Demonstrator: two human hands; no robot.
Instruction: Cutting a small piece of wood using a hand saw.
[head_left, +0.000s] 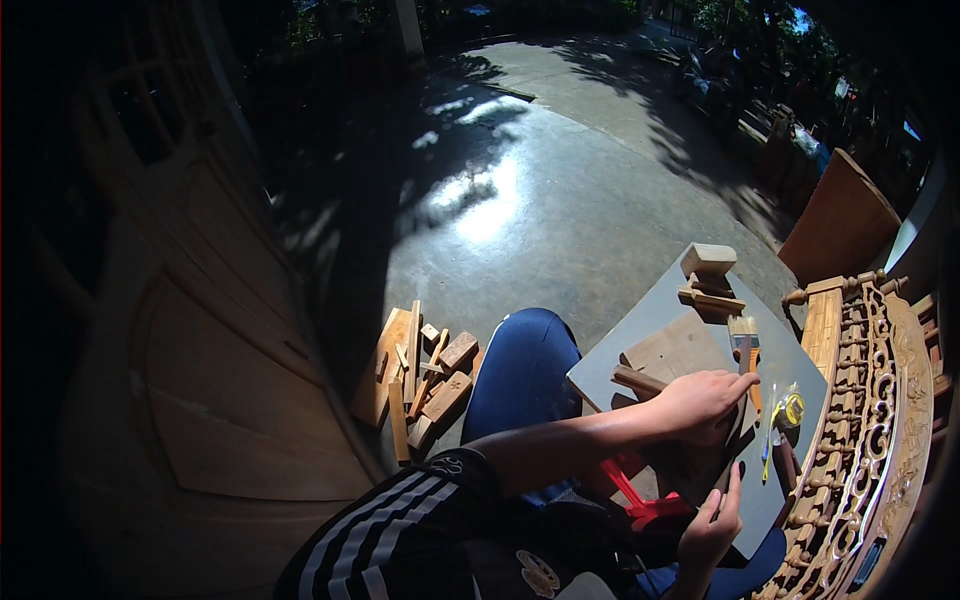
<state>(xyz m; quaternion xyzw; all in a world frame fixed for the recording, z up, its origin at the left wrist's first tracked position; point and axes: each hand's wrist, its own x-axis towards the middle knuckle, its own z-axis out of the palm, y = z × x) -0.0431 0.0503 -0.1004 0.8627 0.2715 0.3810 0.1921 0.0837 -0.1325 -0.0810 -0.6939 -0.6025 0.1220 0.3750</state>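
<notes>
My left hand [700, 400] reaches across the grey tabletop [620, 320], its fingers curled over the edge of a dark brown wooden piece [705, 465]. Part of that piece lies in shade under the wrist. Lower down, my right hand [712, 525] is beside the same piece with index finger and thumb stretched out; its other fingers are hidden. Just beyond my left fingertips lies a flat paintbrush [744, 340] with pale bristles. To its right are a yellow tape measure [789, 410] and a slim blue and yellow tool [767, 455]. A light wooden board [668, 350] lies left of the brush.
A pale wood block [710, 261] and small wooden pieces [712, 297] sit at the tabletop's far corner. A carved wooden bench [860, 420] borders the right side. Wood offcuts [447, 397] lie on the floor left of my knee. Something red [640, 497] shows below the tabletop.
</notes>
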